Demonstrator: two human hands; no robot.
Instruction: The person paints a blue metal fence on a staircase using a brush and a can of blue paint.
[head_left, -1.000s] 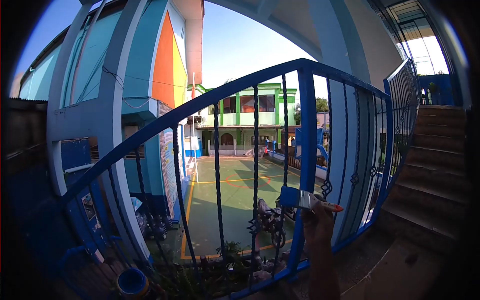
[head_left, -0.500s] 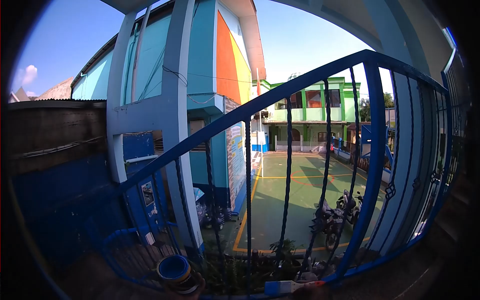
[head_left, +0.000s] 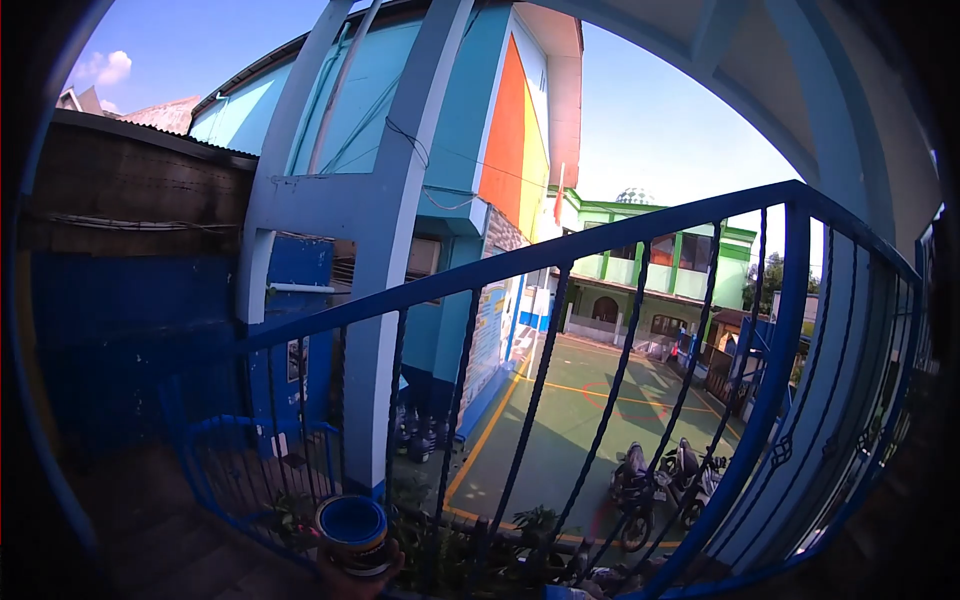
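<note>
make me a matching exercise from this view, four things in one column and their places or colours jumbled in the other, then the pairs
Column 1
1. open can
2. handrail
3. motorcycles
4. court

Column 2
A. standing on the court
B. held in the left hand
C. mostly green
D. blue, slanting across the view

Pairs: 1-B, 2-D, 3-A, 4-C
</note>
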